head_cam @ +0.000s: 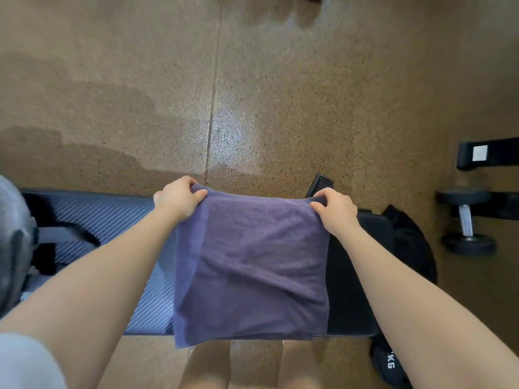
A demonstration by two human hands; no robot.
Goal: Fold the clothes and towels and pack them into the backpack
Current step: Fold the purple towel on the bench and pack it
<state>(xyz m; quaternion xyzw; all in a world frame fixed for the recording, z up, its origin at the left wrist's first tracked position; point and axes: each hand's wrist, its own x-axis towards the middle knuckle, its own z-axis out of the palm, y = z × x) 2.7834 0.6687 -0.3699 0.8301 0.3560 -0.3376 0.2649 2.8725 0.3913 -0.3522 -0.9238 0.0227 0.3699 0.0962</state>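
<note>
We're mid-fold: left hand (179,198) and right hand (334,209) each pinch a far corner of the purple towel (250,265) over the surface (112,217); packing not started, backpack (14,242) at left.

Purple towel (250,265) held up over the padded surface (112,217), hanging w/ bottom edge past the near side. Left hand (179,199) pinches its top left corner, right hand (332,210) the top right. Grey backpack (14,242) far left of left hand. Dumbbell (466,220) on speckled floor (309,94), right of right hand.
</note>
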